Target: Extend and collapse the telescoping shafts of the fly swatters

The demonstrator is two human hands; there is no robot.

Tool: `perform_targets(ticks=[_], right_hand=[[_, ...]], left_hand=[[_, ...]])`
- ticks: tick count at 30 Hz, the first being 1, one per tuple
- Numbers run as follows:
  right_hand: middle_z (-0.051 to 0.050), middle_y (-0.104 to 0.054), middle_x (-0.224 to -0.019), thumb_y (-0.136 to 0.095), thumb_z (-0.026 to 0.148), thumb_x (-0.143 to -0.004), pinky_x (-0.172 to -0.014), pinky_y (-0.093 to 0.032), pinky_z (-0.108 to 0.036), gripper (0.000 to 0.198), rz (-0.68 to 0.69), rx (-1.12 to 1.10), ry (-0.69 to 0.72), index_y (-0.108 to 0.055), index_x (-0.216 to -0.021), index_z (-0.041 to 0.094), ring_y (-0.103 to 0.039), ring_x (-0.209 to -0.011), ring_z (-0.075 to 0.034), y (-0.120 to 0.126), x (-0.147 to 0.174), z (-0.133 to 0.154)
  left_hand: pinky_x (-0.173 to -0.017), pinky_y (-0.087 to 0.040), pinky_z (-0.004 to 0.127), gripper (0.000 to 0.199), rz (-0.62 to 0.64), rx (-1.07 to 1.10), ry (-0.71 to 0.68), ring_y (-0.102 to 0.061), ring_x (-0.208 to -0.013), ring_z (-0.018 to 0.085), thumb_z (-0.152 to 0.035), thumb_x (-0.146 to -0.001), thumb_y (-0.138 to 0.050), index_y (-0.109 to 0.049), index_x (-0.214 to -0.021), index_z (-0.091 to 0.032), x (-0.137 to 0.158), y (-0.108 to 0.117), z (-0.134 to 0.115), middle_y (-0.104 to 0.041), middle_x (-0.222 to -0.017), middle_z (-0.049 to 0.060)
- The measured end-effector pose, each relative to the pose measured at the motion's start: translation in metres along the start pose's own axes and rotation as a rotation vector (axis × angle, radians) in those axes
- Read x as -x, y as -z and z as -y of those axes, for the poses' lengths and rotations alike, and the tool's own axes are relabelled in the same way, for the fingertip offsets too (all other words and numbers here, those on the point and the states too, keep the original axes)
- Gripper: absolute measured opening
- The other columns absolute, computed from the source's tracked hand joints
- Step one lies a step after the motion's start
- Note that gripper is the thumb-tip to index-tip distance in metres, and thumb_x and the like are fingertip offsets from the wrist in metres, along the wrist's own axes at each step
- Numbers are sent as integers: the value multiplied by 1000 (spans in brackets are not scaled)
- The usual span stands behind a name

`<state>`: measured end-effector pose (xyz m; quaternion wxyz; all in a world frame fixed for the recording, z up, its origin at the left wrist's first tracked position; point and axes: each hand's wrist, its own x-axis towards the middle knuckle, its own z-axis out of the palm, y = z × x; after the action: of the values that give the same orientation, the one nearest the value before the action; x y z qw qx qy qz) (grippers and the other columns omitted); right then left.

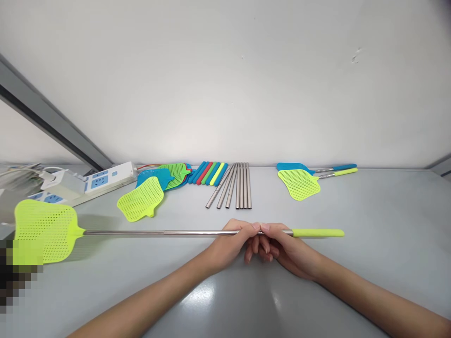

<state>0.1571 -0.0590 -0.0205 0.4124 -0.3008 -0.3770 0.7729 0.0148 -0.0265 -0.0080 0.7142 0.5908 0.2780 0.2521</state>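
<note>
Head view: I look down on a grey table [384, 244], with a yellow-green swatter [197, 233] stretched across the lower half of the frame.
Swatter's lie: mesh head [45, 227] at the lower left, steel rod [123, 232] running nearly level, yellow-green handle [319, 233] right of centre; the head's shadow suggests to me that it is lifted off the table.
Left hand [234, 241]: closed on the rod just below the frame's centre, thumb on top.
Right hand [291, 249]: gripping the rod's end next to the handle, its thumb tip meeting the left one; the lower fingers of both hands curl loosely beneath.
Rod step: left of the hands the rod narrows, so I judge it telescopic.
Good handling: I would have both hands pinch firmly but without bending force, keep any push or pull in line with the rod, and hold the mesh head flat. With the hands this close together, the long left end could dip or twist, I think.
Upper middle: loose mesh heads [141, 199], a row of coloured grips [207, 173] and loose metal tubes [243, 188].
Right of centre: two shorter swatters [299, 184] lie side by side.
Left edge: a power strip [111, 178] sits behind the mesh head.
</note>
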Motion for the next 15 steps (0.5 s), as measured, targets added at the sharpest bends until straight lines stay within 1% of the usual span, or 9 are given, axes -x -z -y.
perform_targets(ticks=[7,10,15], right_hand=[[-2,-46,-53,-39,40,-81,-54,-29,-25,42,5,28,-14,-47,-49,15,-47,-59,-13,-2,2,3],[-2,-47,-54,-40,37,-82,-54,-28,-25,40,8,22,-15,-47,-49,14,-46,-58,-12,-2,2,4],[-3,-50,-55,-38,36,-83,-52,-28,-24,39,24,26,-1,-47,-51,14,-45,-57,-12,-1,2,2]], left_hand=[[-58,-41,24,46,-13,13,3,-56,-54,14,-30,-83,-33,-51,-45,-13,0,0,1,-50,-42,1],[-55,-39,24,44,-21,5,2,-56,-54,14,-30,-82,-34,-51,-46,-13,0,0,0,-51,-43,2],[-56,-39,24,44,-26,3,3,-55,-54,14,-30,-82,-34,-51,-45,-13,1,-2,-2,-51,-43,1]])
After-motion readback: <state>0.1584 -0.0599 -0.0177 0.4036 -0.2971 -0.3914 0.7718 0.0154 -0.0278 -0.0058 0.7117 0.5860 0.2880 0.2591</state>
